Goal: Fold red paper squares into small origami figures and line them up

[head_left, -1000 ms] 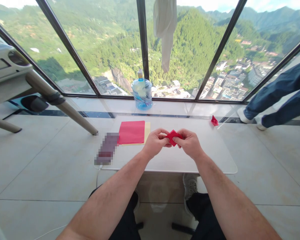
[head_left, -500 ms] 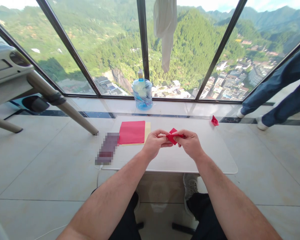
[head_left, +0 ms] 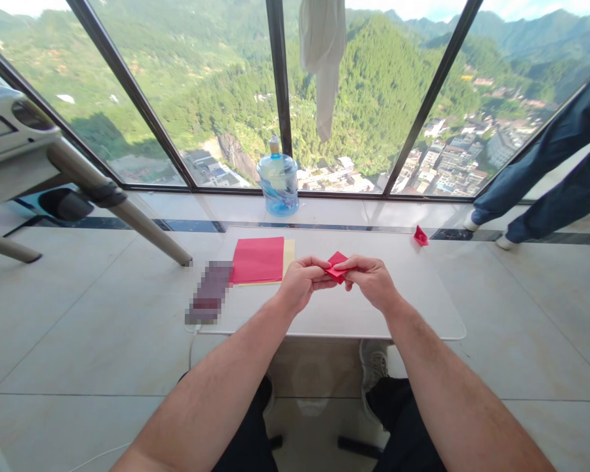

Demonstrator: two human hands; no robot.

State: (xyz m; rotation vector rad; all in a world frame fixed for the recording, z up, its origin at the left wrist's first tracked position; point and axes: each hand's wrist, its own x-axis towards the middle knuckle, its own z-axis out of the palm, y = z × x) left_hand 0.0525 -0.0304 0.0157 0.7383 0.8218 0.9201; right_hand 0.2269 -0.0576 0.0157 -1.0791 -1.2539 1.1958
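Both hands pinch a small folded red paper piece (head_left: 336,267) above the middle of a low white table (head_left: 334,314). My left hand (head_left: 302,282) grips its left side with fingers curled. My right hand (head_left: 371,280) grips its right side, thumb on top. A stack of red paper sheets (head_left: 258,259) over a cream sheet (head_left: 289,255) lies on the table to the left of my hands. A finished small red folded paper (head_left: 421,236) sits at the table's far right corner.
A blurred dark object (head_left: 209,292) lies at the table's left edge. A water jug (head_left: 278,180) stands by the window. Another person's legs in blue trousers (head_left: 545,170) stand at the right. A grey machine on slanted legs (head_left: 54,170) fills the left.
The red paper has been turned flatter between my fingers, its top point now lower. The other person's legs have shifted slightly to the right.
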